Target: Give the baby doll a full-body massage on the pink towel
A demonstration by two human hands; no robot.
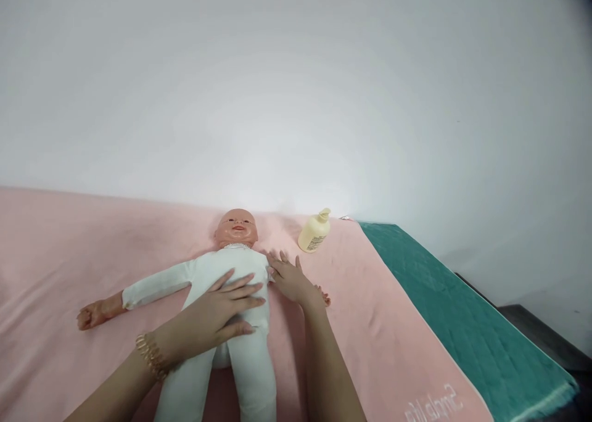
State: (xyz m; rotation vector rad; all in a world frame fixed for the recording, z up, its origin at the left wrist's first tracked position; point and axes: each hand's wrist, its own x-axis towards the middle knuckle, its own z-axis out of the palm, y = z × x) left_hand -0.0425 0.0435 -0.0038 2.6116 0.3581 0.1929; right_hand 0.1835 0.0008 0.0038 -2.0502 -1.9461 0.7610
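A baby doll (250, 261) with a white cloth body lies on its back on a pink sheet (361, 286), its head toward the wall. My left hand (217, 317), with a beaded bracelet at the wrist, rests flat on the doll's belly, fingers spread. On the doll's upper arm at the right lies my right hand (289, 277), its fingers stretched out and apart. That arm is mostly hidden beneath my hand; only the doll's small hand (324, 295) shows past my wrist. The doll's other arm (157, 284) reaches out to the left.
A pale yellow pump bottle (314, 232) stands tilted on the sheet near the wall, beyond my right hand. A green quilted mattress cover (444, 311) shows at the right. Behind the bed rises a plain white wall (277, 101). Something dark (541, 332) lies past the bed's right edge.
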